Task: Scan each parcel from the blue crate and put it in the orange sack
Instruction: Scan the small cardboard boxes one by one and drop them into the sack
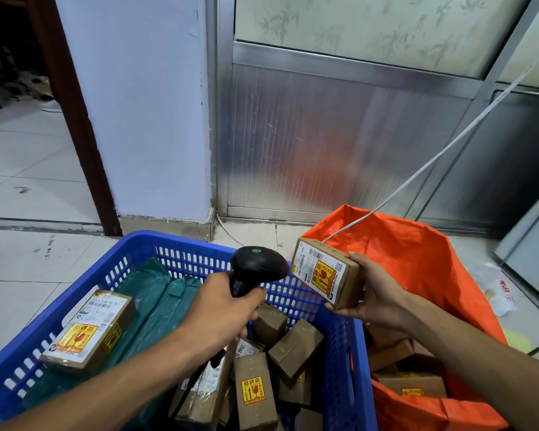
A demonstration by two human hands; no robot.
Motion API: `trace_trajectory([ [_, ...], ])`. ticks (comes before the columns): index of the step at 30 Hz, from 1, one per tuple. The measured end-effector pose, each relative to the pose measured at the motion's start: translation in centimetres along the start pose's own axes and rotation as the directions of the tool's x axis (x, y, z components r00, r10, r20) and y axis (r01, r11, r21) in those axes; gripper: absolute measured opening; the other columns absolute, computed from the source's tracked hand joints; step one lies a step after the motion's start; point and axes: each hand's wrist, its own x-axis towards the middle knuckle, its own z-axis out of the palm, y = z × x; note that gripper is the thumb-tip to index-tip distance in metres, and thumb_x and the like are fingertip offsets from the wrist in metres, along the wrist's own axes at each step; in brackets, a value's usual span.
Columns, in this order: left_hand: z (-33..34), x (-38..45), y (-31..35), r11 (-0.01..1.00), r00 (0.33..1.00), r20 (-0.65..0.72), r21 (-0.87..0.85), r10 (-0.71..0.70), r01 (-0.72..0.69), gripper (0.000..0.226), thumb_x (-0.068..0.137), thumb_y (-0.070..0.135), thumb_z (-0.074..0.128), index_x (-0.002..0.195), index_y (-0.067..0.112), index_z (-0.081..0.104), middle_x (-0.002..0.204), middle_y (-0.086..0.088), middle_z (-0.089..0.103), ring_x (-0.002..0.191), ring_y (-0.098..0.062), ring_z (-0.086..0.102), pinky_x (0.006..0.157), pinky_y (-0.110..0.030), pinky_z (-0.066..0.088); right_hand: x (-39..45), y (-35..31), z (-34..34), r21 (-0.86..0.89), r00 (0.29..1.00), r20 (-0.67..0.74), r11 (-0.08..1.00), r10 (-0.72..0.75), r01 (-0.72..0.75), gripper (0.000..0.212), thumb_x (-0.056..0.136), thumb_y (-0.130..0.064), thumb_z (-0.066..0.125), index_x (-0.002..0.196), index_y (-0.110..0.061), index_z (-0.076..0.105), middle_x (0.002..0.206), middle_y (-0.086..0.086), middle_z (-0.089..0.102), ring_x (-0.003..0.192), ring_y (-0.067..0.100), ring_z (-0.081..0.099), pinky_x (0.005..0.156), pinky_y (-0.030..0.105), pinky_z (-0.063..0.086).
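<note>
I have the small brown cardboard parcel [329,273] lifted just above the far right corner of the blue plastic crate [181,248], its white shipping label and yellow fragile sticker turned toward the black handheld barcode scanner [255,269].

What could go wrong from here, as I judge it: the scanner head sits very near the label and at an angle, so the beam may fall on the yellow sticker and miss the barcode near the parcel's top edge — no read, and an unscanned parcel goes on. The grip is also only at the parcel's right end, so it could tip out and drop back into the crate among the parcels not yet scanned. A thin white cable [423,163] runs down behind the parcel toward the orange woven sack [417,253]; I cannot tell whether it touches the parcel, but it could snag on the way over.

My left hand [221,309] is wrapped round the scanner's handle, over the middle of the crate, forearm reaching in from the near side. My right hand [374,293] holds the parcel, thumb on top and fingers underneath, wrist bent back, just right of the crate and in front of the sack's open mouth, where several brown boxes already lie.
</note>
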Motion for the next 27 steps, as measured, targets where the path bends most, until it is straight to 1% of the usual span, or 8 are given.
trace_trajectory([
  [5, -0.1, 0.1, -0.2, 1.000, 1.000, -0.001, 0.000, -0.003, 0.003, 0.026, 0.096, 0.015, 0.065, 0.071, 0.010, 0.062, 0.048, 0.002, 0.059, 0.042, -0.015, 0.054, 0.049, -0.027, 0.048, 0.4, -1.9, -1.5, 0.070, 0.995, -0.068, 0.995, -0.071, 0.076, 0.044, 0.091, -0.042, 0.063, 0.127, -0.015, 0.060, 0.125, 0.021, 0.058, 0.113, 0.041, 0.061, 0.092, 0.061, 0.051],
  [7, -0.1, 0.1, -0.2, 1.000, 1.000, -0.006, -0.008, -0.006, 0.006, 0.026, 0.096, 0.016, 0.065, 0.071, 0.010, 0.062, 0.047, 0.002, 0.059, 0.042, -0.015, 0.054, 0.048, -0.027, 0.047, 0.5, -2.6, -2.4, 0.059, 0.990, -0.100, 0.993, -0.096, 0.102, 0.040, 0.091, -0.042, 0.065, 0.119, -0.014, 0.060, 0.128, 0.021, 0.056, 0.115, 0.042, 0.059, 0.092, 0.062, 0.051],
  [9, 0.0, 0.1, -0.2, 1.000, 1.000, -0.008, 0.000, -0.007, 0.007, 0.026, 0.096, 0.017, 0.065, 0.072, 0.009, 0.062, 0.045, 0.002, 0.059, 0.042, -0.015, 0.054, 0.048, -0.027, 0.047, 0.5, -3.2, -3.7, 0.060, 0.986, -0.132, 0.992, -0.101, 0.110, 0.039, 0.090, -0.043, 0.067, 0.115, -0.014, 0.060, 0.129, 0.021, 0.055, 0.114, 0.043, 0.059, 0.089, 0.062, 0.053],
  [14, 0.1, 0.3, -0.5, 1.000, 1.000, -0.013, 0.013, -0.002, 0.002, 0.023, 0.096, 0.019, 0.066, 0.077, 0.007, 0.064, 0.048, 0.002, 0.062, 0.042, -0.015, 0.055, 0.051, -0.029, 0.049, 0.7, -3.9, -6.4, 0.040, 0.971, -0.213, 0.992, -0.105, 0.116, 0.052, 0.088, -0.046, 0.069, 0.131, -0.018, 0.057, 0.128, 0.017, 0.054, 0.107, 0.038, 0.061, 0.065, 0.051, 0.061],
  [17, 0.2, 0.2, -0.4, 1.000, 1.000, -0.005, 0.011, 0.002, -0.002, 0.021, 0.097, 0.019, 0.066, 0.080, 0.006, 0.064, 0.048, 0.002, 0.062, 0.043, -0.014, 0.055, 0.050, -0.029, 0.049, 0.6, -4.1, -7.7, -0.008, 0.951, -0.290, 0.994, -0.109, 0.112, 0.046, 0.091, -0.041, 0.069, 0.128, -0.018, 0.056, 0.125, 0.015, 0.052, 0.108, 0.037, 0.058, 0.062, 0.055, 0.061],
  [22, 0.5, 0.2, -0.4, 1.000, 1.000, -0.005, 0.012, -0.002, 0.002, 0.024, 0.095, 0.017, 0.067, 0.074, 0.007, 0.062, 0.044, 0.002, 0.060, 0.040, -0.014, 0.053, 0.050, -0.029, 0.047, 1.1, -4.4, -10.6, -0.072, 0.904, -0.418, 0.995, -0.087, 0.063, 0.041, 0.094, -0.036, 0.064, 0.127, -0.016, 0.052, 0.101, 0.016, 0.048, 0.099, 0.033, 0.054, 0.050, 0.057, 0.055],
  [24, 0.6, 0.2, -0.5, 1.000, 1.000, -0.007, 0.007, -0.005, 0.005, 0.023, 0.095, 0.016, 0.067, 0.074, 0.006, 0.062, 0.045, 0.000, 0.060, 0.040, -0.016, 0.053, 0.052, -0.030, 0.047, 1.4, -4.2, -12.1, -0.073, 0.888, -0.454, 0.996, -0.076, 0.048, 0.045, 0.095, -0.035, 0.062, 0.133, -0.015, 0.049, 0.104, 0.018, 0.049, 0.104, 0.036, 0.055, 0.053, 0.054, 0.059],
  [27, 0.7, 0.2, -0.7, 1.000, 1.000, -0.007, 0.005, -0.011, 0.011, 0.023, 0.094, 0.015, 0.068, 0.075, 0.004, 0.063, 0.049, -0.001, 0.061, 0.041, -0.018, 0.052, 0.053, -0.031, 0.046, 1.7, -3.9, -14.2, -0.070, 0.862, -0.505, 0.998, -0.044, 0.010, 0.048, 0.095, -0.034, 0.062, 0.137, -0.015, 0.047, 0.125, 0.023, 0.047, 0.121, 0.041, 0.051, 0.064, 0.052, 0.061],
])
